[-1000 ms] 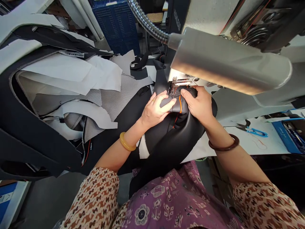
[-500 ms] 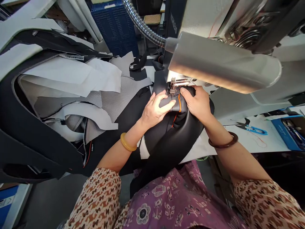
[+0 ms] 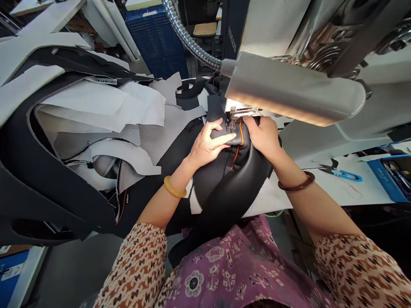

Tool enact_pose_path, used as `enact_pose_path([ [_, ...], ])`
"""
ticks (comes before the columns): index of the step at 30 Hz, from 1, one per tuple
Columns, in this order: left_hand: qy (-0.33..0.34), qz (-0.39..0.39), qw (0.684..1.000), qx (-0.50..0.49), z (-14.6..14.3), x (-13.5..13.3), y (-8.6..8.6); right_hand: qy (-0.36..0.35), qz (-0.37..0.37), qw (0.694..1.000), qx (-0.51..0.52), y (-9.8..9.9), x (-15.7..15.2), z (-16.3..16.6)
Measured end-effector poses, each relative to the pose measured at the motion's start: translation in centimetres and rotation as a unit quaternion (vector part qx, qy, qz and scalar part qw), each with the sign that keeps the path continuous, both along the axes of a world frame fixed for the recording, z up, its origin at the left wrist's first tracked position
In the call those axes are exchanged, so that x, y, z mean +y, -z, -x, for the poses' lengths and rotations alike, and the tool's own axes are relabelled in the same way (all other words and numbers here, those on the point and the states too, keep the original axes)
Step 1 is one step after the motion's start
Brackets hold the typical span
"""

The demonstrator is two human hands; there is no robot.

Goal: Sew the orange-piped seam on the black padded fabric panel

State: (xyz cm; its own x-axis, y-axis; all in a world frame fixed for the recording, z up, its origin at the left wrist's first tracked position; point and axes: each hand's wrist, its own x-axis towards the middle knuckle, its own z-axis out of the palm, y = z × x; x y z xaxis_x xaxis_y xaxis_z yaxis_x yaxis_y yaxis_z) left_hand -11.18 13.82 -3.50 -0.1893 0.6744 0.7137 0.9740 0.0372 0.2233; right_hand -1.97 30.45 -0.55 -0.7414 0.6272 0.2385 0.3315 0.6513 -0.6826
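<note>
A black leather-like cover [image 3: 224, 179] with an orange seam line lies under the presser foot [image 3: 231, 120] of a sewing machine [image 3: 289, 25]. My left hand [image 3: 207, 144] presses down on the cover just left of the foot, fingers curled over its folded edge. My right hand [image 3: 263, 136] grips the cover on the right side of the seam, fingers bent around the material. Both hands touch the cover close to the needle. A metal lamp head [image 3: 292, 87] on a flexible neck hangs above them and hides part of the machine bed.
Stacks of black, grey and white cut pieces [image 3: 96, 111] pile up on the left. Blue-handled snips [image 3: 342, 173] lie on the white table [image 3: 324, 192] at right, beside a blue tray [image 3: 390, 175]. A blue crate [image 3: 157, 34] stands behind.
Both hands and the cover have slid a little farther up toward the presser foot. More of the orange seam now shows below the foot.
</note>
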Motion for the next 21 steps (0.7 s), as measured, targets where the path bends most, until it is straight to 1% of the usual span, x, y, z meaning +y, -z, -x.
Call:
enact_pose_path([
  [1,-0.023,-0.010,0.999,-0.021,-0.3,-0.4,0.5,0.017,-0.010,1.000,-0.005,0.0,-0.4,-0.5],
  [3,-0.105,-0.043,0.988,-0.104,-1.2,-1.7,1.9,0.024,-0.042,0.999,0.002,0.3,-1.5,-2.2],
  [4,-0.154,-0.059,0.971,-0.170,-1.9,-2.5,2.8,0.009,-0.054,0.998,0.011,0.7,-2.3,-3.4],
  [5,-0.197,-0.068,0.944,-0.255,-2.7,-3.4,3.7,-0.010,-0.058,0.998,0.023,1.2,-3.1,-4.8],
  [6,-0.224,-0.065,0.908,-0.347,-3.5,-4.3,4.6,-0.034,-0.045,0.998,0.030,2.0,-3.9,-6.2],
  [7,-0.235,-0.054,0.870,-0.431,-4.3,-5.1,5.5,-0.044,-0.011,0.998,0.035,3.0,-4.8,-7.8],
  [8,-0.232,-0.041,0.835,-0.497,-5.2,-5.7,6.2,-0.032,0.044,0.998,0.035,4.1,-5.7,-9.3],
  [9,-0.221,-0.031,0.808,-0.545,-6.0,-6.0,6.9,-0.011,0.118,0.993,0.025,5.2,-6.5,-10.9],
  [10,-0.209,-0.029,0.792,-0.573,-6.8,-6.1,7.4,0.016,0.200,0.980,0.007,6.4,-7.4,-12.5],
  [11,-0.201,-0.037,0.783,-0.587,-7.6,-6.0,7.8,0.028,0.288,0.957,-0.028,7.4,-8.3,-14.0],
  [12,-0.196,-0.048,0.778,-0.594,-8.4,-5.6,8.0,0.028,0.383,0.921,-0.068,8.4,-9.2,-15.4],
  [13,-0.189,-0.060,0.772,-0.603,-9.1,-5.2,8.0,0.022,0.473,0.876,-0.090,9.1,-10.1,-16.7],
  [14,-0.179,-0.069,0.767,-0.612,-9.8,-4.7,7.8,0.019,0.543,0.835,-0.093,9.7,-10.9,-17.8],
  [15,-0.167,-0.077,0.763,-0.619,-10.4,-4.3,7.4,0.019,0.595,0.799,-0.083,10.2,-11.6,-18.7],
  [16,-0.154,-0.081,0.761,-0.625,-11.1,-4.0,6.7,0.024,0.630,0.774,-0.063,10.4,-12.0,-19.3],
  [17,-0.140,-0.082,0.760,-0.629,-11.7,-3.9,5.8,0.034,0.652,0.756,-0.043,10.6,-12.1,-19.6],
  [18,-0.123,-0.081,0.759,-0.634,-12.2,-3.9,4.8,0.042,0.664,0.746,-0.030,10.7,-11.9,-19.7],
  [19,-0.103,-0.082,0.754,-0.643,-12.7,-4.0,3.7,0.054,0.659,0.750,-0.015,10.6,-11.3,-19.7],
  [20,-0.076,-0.083,0.746,-0.656,-13.1,-4.1,2.6,0.072,0.631,0.772,-0.001,10.4,-10.3,-19.5],
  [21,-0.045,-0.084,0.735,-0.671,-13.3,-4.3,1.6,0.100,0.576,0.811,0.011,10.2,-9.0,-19.3],
])
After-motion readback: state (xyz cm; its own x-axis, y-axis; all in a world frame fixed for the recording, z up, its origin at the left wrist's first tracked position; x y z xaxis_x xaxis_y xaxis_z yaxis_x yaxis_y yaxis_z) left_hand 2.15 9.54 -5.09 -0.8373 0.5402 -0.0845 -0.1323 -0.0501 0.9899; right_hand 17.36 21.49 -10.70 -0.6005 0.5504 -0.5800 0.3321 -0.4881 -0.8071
